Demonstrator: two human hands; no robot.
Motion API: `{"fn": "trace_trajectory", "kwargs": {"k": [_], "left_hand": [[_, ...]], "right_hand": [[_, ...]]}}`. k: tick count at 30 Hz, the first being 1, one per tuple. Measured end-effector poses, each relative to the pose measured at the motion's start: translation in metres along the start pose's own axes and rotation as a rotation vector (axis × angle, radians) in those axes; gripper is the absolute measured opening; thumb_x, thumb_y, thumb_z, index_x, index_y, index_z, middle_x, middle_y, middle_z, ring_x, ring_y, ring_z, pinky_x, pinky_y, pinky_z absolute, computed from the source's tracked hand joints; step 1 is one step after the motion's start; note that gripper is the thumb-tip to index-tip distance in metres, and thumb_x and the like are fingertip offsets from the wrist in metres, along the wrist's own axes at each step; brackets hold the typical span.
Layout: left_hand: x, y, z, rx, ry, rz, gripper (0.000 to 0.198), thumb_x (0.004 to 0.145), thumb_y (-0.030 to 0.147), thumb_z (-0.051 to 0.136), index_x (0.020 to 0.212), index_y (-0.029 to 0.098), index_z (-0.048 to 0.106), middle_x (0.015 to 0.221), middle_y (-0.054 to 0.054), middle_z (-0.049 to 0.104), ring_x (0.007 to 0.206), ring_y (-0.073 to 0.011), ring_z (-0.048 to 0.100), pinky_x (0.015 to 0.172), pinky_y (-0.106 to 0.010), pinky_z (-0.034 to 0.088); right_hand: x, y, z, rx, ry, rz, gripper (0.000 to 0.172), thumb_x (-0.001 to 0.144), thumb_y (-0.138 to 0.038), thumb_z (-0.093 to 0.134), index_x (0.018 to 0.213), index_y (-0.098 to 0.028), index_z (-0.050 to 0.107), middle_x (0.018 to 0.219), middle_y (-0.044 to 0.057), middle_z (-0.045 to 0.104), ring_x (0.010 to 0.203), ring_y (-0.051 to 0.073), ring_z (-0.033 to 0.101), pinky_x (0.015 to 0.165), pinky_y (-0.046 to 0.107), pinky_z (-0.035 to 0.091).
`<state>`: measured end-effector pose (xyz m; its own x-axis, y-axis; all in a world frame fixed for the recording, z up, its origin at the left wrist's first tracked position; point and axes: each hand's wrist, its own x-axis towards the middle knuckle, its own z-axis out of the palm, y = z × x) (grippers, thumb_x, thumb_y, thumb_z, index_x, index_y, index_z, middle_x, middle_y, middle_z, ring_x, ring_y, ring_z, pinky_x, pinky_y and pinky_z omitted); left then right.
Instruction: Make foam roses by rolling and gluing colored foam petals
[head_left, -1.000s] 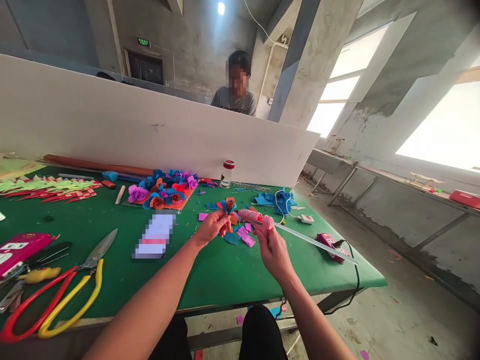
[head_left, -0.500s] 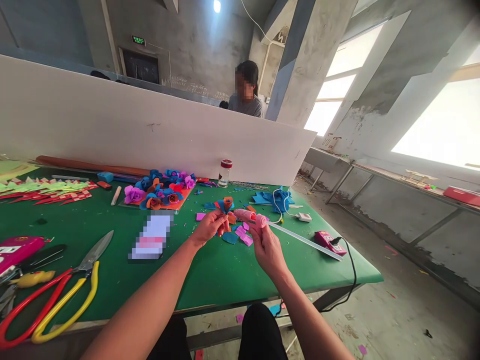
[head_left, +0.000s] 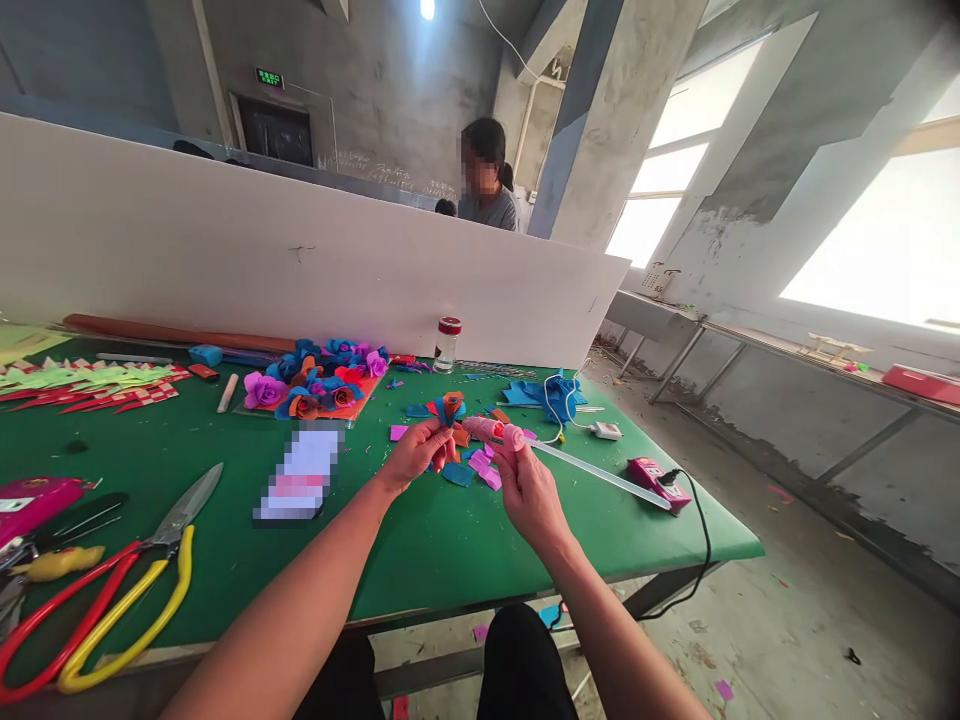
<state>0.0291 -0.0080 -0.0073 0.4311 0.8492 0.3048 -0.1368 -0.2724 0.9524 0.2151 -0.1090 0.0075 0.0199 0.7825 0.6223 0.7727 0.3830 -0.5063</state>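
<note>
Over desk [head_left: 420, 560]: left hand [head_left: 415, 455] pinching paper flower [head_left: 451, 407], right hand [head_left: 531, 495] gripping pink glue gun [head_left: 513, 438]; likely gluing step, contact unclear; next move needs steady aim.

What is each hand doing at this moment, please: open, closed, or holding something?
Left hand: closed, holding a blue-and-orange flower.
Right hand: closed around a pink glue gun.

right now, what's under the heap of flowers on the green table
An orange sheet shows at the right edge of the heap of flowers; the rest underneath is covered.
</note>
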Motion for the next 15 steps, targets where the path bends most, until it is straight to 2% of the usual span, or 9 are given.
{"fn": "trace_trajectory", "kwargs": {"k": [4,10,15], "left_hand": [[0.0006,-0.0008,-0.0004,0.0,0.001,-0.006,0.031,0.086,0.045,0.061,0.091,0.014,0.065,0.063,-0.001,0.065,0.043,-0.0075,0.049,0.044,-0.022,0.038],[0.001,-0.0024,-0.0006,-0.006,0.015,-0.009,0.032,0.085,0.047,0.062,0.09,0.015,0.064,0.065,-0.002,0.066,0.043,-0.0076,0.049,0.044,-0.022,0.038],[0.0001,0.0002,0.0004,0.011,0.014,-0.002,0.032,0.085,0.047,0.062,0.082,0.015,0.063,0.063,-0.001,0.065,0.043,-0.0075,0.049,0.044,-0.022,0.038]], "right_hand": [[0.0004,-0.0002,-0.0003,0.005,0.024,-0.006,0.038,0.098,-0.033,0.039,0.129,-0.017,0.053,0.108,0.013,0.072,0.09,0.027,0.07,0.075,0.036,0.054],[0.0008,0.0006,0.0009,-0.032,0.029,-0.009,0.037,0.097,-0.032,0.038,0.125,-0.016,0.056,0.101,0.012,0.072,0.083,0.026,0.07,0.07,0.036,0.053],[-0.0005,0.001,0.0019,-0.025,0.042,-0.025,0.034,0.097,-0.032,0.039,0.121,-0.017,0.057,0.098,0.012,0.073,0.081,0.025,0.069,0.071,0.035,0.053]]}}
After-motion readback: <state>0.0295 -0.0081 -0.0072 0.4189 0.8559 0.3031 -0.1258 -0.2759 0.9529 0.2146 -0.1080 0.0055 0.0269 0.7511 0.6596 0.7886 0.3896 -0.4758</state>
